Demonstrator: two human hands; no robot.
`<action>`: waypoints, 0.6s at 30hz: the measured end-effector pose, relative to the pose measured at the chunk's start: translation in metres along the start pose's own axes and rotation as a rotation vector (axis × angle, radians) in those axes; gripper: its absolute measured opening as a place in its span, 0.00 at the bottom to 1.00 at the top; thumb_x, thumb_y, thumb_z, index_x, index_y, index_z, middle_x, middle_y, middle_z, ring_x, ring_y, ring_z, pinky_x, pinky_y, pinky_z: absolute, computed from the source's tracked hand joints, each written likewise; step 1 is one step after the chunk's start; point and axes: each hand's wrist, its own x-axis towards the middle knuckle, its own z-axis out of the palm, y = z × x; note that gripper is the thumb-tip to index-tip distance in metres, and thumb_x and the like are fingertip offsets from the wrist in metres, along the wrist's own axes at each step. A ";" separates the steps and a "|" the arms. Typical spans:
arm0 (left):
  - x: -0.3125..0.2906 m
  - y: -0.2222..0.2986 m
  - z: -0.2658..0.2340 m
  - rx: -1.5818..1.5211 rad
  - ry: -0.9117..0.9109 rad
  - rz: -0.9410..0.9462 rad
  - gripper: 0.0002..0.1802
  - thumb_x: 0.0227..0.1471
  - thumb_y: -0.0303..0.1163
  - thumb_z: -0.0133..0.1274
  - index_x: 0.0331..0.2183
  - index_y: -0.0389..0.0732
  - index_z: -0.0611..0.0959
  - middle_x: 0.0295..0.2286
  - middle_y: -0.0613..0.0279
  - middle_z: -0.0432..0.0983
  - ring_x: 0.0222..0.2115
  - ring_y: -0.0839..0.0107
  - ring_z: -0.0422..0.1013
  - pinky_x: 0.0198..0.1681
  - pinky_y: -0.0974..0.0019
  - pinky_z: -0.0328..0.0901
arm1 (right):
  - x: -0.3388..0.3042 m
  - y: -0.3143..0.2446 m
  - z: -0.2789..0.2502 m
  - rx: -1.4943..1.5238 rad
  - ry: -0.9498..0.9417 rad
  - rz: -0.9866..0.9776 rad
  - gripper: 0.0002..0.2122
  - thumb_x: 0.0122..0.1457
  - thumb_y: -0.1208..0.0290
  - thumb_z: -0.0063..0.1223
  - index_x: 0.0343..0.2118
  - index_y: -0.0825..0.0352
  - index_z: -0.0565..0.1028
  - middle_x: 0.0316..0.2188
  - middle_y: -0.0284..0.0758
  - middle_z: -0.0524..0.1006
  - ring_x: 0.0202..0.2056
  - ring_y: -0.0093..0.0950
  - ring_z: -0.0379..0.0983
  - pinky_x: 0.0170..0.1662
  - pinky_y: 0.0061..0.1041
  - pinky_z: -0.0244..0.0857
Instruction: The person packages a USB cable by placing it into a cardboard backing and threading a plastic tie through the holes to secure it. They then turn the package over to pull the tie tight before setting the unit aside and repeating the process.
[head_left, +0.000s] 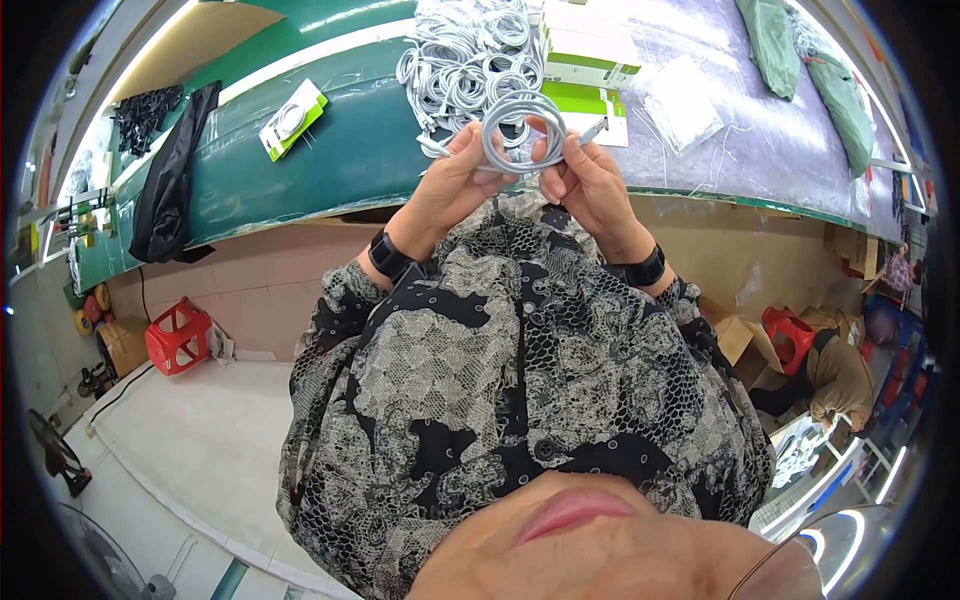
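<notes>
Between my two hands I hold a coiled light-grey cable (488, 134) up over the near edge of the bench. My left hand (462, 175) pinches the left side of the loops. My right hand (590, 180) is closed round the right side, and a plug end (594, 131) sticks out past its fingers. Just beyond lies a large heap of similar coiled cables (465, 60). Right of the heap are green-and-white cards (590, 100) stacked with a box (590, 50). The fingers' undersides are partly hidden by the coil.
A green-and-white card with a white coiled cable (290, 118) lies left on the green bench top (350, 130). Clear plastic bags (683, 105) lie to the right. Black cloth (175, 180) hangs over the left edge. A red stool (180, 337) stands on the floor.
</notes>
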 end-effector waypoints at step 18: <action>0.002 -0.001 0.007 -0.027 0.065 -0.008 0.08 0.59 0.35 0.43 0.32 0.41 0.72 0.24 0.71 0.65 0.18 0.84 0.55 0.27 0.76 0.57 | 0.010 0.008 0.001 -0.157 0.207 0.013 0.20 0.65 0.60 0.33 0.50 0.72 0.66 0.28 0.32 0.74 0.17 0.16 0.63 0.22 0.15 0.61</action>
